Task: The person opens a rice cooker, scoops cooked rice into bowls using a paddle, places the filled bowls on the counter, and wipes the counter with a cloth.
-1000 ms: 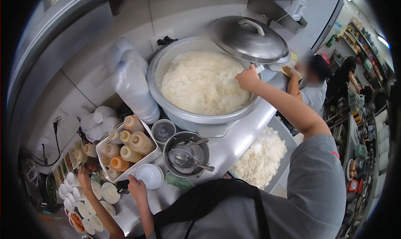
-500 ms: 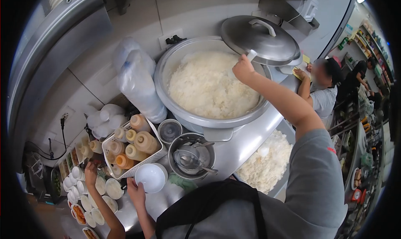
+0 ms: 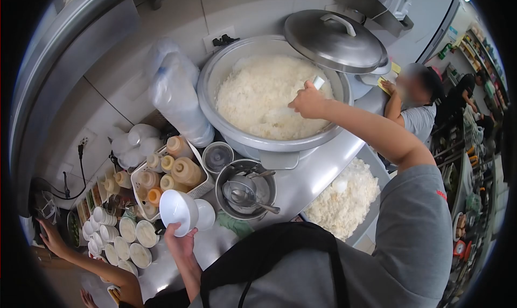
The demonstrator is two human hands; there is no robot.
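My left hand (image 3: 180,242) is closed on the rim of a white bowl (image 3: 175,210), which is tilted up and looks bare inside. Just behind it another white bowl (image 3: 205,215) rests on the counter. Over the large pot (image 3: 208,110), my right hand (image 3: 309,102) grips a rice paddle by its white handle (image 3: 319,82). The paddle's blade is hard to make out against the white rice (image 3: 253,92) that nearly fills the pot. A metal lid (image 3: 328,44) with a grey handle leans on the pot's far right rim.
Beside the pot stand a steel pot (image 3: 222,201) with ladles and a white basket (image 3: 203,187) of sauce bottles. More rice (image 3: 344,200) lies in a grey tub. At the left, a co-worker's hand (image 3: 51,237) reaches past several cups (image 3: 127,228). Another person (image 3: 417,117) stands right.
My left hand has lifted a white bowl and tilted it, uncovering another. My right hand has lowered the paddle toward the rice. The co-worker's hand has moved left.
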